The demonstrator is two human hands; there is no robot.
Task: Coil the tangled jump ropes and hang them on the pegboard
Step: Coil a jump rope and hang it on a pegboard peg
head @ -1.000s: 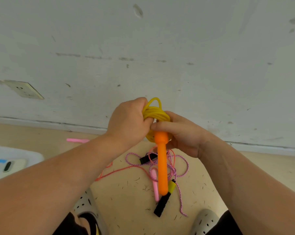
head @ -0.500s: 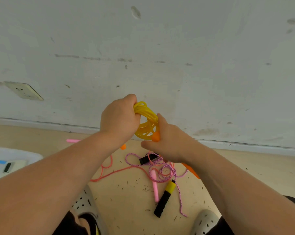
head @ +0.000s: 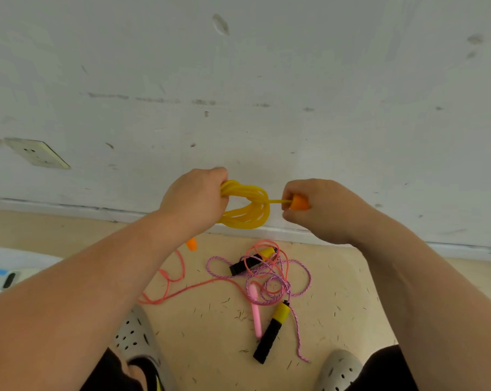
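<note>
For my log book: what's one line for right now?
left hand: grips yellow rope coil | right hand: holds orange handle, cord taut | floor: pink rope and purple rope tangled | pegboard: not in view

Coiled rope (head: 247, 218) sits between left hand (head: 195, 197) and right hand (head: 320, 210), seemingly above tangled ropes (head: 267, 275) on floor (head: 337, 306).

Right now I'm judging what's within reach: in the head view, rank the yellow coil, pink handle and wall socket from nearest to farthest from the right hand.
1. The yellow coil, just left of the right hand.
2. The pink handle, on the floor below.
3. The wall socket, far left on the wall.
</note>
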